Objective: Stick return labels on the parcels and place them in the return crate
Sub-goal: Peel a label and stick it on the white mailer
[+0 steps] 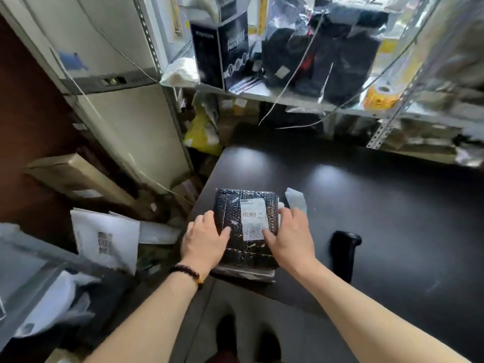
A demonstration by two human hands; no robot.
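A dark parcel (235, 247) wrapped in bubble film lies on the near left corner of the black table (366, 195). A white label (252, 218) with a barcode is stuck on its top face. My left hand (203, 241) grips the parcel's left edge, thumb laid on top. My right hand (289, 237) holds the right edge, thumb pressing beside the label's lower corner. A strip of white backing paper (296, 199) lies on the table just past the parcel's right corner. No crate can be made out.
A black handheld device (344, 251) lies on the table right of my right hand. Shelves (301, 100) behind hold black boxes, bagged goods and a yellow roll (381, 96). Left of the table, white mailers (107, 239) and cardboard boxes (76, 176) crowd the floor.
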